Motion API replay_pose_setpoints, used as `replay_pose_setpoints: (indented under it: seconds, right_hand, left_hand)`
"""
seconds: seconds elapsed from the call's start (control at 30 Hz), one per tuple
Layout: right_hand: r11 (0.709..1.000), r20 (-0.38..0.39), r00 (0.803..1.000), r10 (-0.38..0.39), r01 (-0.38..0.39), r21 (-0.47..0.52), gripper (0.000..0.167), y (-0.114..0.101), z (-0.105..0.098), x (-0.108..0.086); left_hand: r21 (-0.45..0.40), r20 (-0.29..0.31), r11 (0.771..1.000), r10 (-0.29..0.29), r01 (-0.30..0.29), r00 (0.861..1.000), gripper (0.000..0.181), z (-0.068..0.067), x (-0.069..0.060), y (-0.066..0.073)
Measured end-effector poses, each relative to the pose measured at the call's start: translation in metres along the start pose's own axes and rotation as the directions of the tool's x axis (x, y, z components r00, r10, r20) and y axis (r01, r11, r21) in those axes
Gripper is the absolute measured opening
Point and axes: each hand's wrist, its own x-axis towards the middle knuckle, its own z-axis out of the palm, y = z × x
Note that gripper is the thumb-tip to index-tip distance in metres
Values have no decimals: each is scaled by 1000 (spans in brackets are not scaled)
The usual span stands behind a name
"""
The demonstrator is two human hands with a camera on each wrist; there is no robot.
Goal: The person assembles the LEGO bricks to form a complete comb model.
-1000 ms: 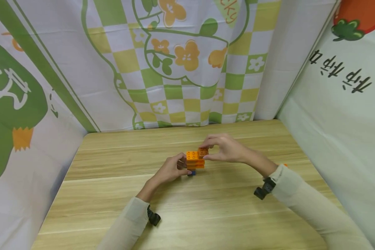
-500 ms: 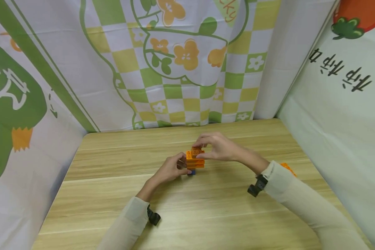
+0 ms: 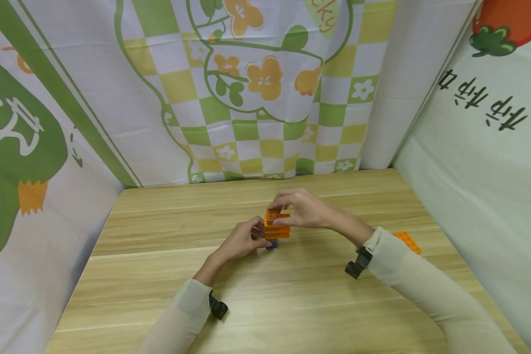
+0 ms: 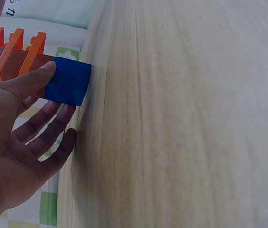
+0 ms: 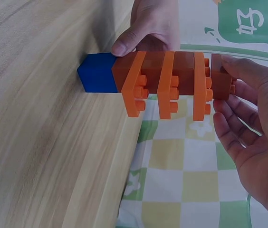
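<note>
A stack of toy building blocks (image 3: pixel 277 232) stands upright on the table, a blue block (image 5: pixel 98 72) at its base. Above that, brown blocks (image 5: pixel 184 71) alternate with orange studded plates (image 5: pixel 166 90) that jut out to one side. My left hand (image 3: pixel 242 240) grips the lower stack, its thumb across the joint between the blue block and the lowest brown one. At the top, my right hand (image 3: pixel 307 209) pinches another brown block (image 5: pixel 219 78) between thumb and fingers, right against the studs of the uppermost plate. Whether it is pressed fully home I cannot tell.
A loose orange studded plate (image 3: pixel 408 242) lies on the wooden table (image 3: pixel 327 295) at the right, beside the right sleeve. Patterned cloth (image 3: pixel 256 142) hangs behind the table's far edge, with more cloth at both sides.
My right hand has carried the brown block leftward onto the top plate of the stack. The loose orange plate has come out from behind the right sleeve. My left hand stays put.
</note>
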Motion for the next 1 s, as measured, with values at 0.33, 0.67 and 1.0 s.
replay_pose_setpoints:
  seconds: [0.33, 0.67, 1.0]
  right_hand:
    - [1000, 3, 1000, 25, -25, 19, 29, 1, 3, 2]
    - [999, 26, 998, 51, -51, 17, 26, -1, 2, 3]
    - [996, 60, 995, 82, -83, 29, 26, -5, -2, 6]
  left_hand:
    - [1, -3, 1000, -8, 8, 1000, 35, 0, 0, 1]
    - [-2, -6, 1000, 4, -4, 1000, 35, 0, 1, -1]
    - [-2, -1, 1000, -5, 5, 1000, 35, 0, 1, 0]
